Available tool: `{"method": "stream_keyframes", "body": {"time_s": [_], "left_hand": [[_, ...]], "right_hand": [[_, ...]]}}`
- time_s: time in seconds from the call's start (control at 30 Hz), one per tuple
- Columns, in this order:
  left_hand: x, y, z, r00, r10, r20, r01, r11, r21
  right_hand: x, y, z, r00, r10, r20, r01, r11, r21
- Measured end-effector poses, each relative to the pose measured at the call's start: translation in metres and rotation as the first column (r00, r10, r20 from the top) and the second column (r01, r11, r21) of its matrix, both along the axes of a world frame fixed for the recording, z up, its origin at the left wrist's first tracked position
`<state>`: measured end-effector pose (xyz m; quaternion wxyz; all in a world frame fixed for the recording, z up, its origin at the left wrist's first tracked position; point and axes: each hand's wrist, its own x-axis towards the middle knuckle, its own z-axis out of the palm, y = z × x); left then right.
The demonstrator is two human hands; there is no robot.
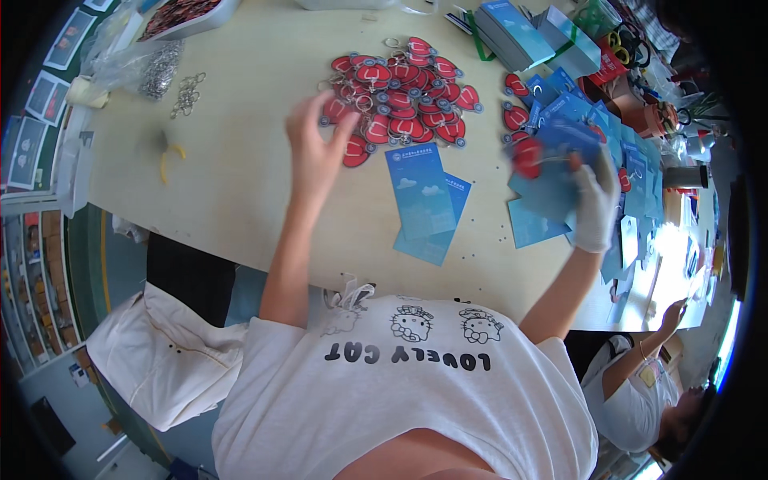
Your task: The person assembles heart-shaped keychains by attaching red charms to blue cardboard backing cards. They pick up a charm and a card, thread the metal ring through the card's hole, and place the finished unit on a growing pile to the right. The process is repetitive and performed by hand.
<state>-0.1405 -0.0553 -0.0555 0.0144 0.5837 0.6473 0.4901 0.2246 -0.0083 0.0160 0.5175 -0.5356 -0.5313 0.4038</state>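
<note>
My bare left hand (314, 138) is at the left edge of a heap of red keychains (406, 126), its thumb and forefinger apart. The keychains are flat red pieces with metal rings and small dark blue tags. On the right, my white-gloved right hand (596, 204) grips a blue card (564, 172) with a red keychain (527, 158) on it. Motion blurs both, so I cannot tell how they are joined. Two overlapping blue cards (422, 196) with white clouds lie in front of the heap.
Blue cards with red keychains (626, 178) spread along the table's right side. Stacked blue cards (514, 36) stand at the back right, near scissors (628, 48). Loose metal rings (187, 94), a bag of rings (162, 70) and a yellow-handled tool (170, 158) lie left. Another person (640, 392) sits right.
</note>
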Motion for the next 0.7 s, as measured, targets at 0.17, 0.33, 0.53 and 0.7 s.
{"method": "stream_keyframes", "body": {"time_s": [0.17, 0.33, 0.53, 0.7], "left_hand": [[-0.034, 0.029, -0.016, 0.979, -0.049, -0.198, 0.041, 0.998, -0.046], [-0.029, 0.034, -0.018, 0.988, -0.087, 0.124, 0.119, 0.952, -0.281], [0.013, 0.005, 0.048, 0.614, -0.18, 0.769, 0.482, 0.856, -0.185], [0.059, -0.023, 0.053, 0.688, -0.354, 0.633, 0.528, 0.843, -0.102]], "right_hand": [[0.049, 0.039, -0.002, 0.492, -0.454, 0.743, 0.251, 0.891, 0.378], [-0.026, 0.02, 0.011, 0.399, -0.568, 0.72, 0.008, 0.787, 0.617], [-0.13, -0.013, -0.022, 0.801, 0.599, 0.01, -0.595, 0.797, -0.1], [-0.144, -0.023, -0.037, 0.795, 0.416, -0.442, -0.559, 0.786, -0.266]]}}
